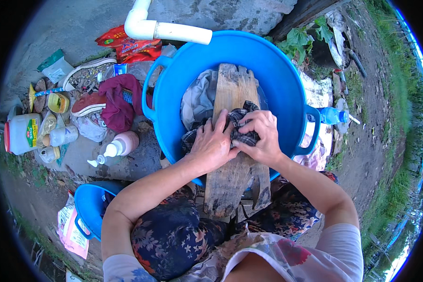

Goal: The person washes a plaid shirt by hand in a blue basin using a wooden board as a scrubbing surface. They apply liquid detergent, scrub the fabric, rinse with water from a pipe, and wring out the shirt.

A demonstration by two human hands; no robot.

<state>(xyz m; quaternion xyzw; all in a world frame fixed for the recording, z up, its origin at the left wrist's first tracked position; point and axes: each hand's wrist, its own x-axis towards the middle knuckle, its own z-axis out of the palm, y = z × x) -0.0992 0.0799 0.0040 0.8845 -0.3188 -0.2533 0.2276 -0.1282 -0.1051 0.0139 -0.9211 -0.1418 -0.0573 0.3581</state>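
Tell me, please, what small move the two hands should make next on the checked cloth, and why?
Probably push the checked cloth forward along the wooden board, toward the blue tub. Both the left hand and the right hand press it, bunched, against the board's middle, and free board lies ahead of it over the other laundry.

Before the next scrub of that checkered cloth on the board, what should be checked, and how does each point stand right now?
1. Both hands on the cloth: ok. The left hand and right hand press the checkered cloth.
2. Cloth lies on the wooden board: ok.
3. Board rests across the rim of the blue tub: ok, its near end sticks out toward the knees.
4. Other laundry clear of the board: ok, the grey garment lies beside it.
5. Pump bottle within reach: ok, left of the tub.
6. Water in the tub: cannot tell.
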